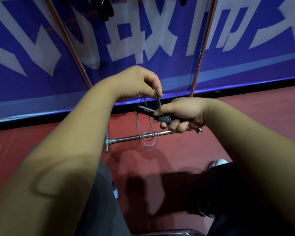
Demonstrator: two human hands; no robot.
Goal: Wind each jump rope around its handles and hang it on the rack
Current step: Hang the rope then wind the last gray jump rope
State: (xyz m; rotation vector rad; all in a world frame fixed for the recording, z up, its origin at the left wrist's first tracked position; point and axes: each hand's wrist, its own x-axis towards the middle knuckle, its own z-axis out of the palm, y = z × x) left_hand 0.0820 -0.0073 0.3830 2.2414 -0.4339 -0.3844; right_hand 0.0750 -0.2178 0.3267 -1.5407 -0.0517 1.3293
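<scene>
2 black handles (146,114) gripped side by side in right hand (179,114), just toward 3 o'clock of centre, fingers curled round them, probably to stop the wound turns slipping. Pinches grey rope (157,99) between thumb and forefinger of left hand (140,82) at 12 o'clock of the handles, apparently to hold it taut for another turn. Runs near level along the handles' long axis, from 10 to 4 o'clock, free ends toward 10. Trails slack to floor (58,150) at 6 o'clock, looped over base bar of rack (129,137).
</scene>
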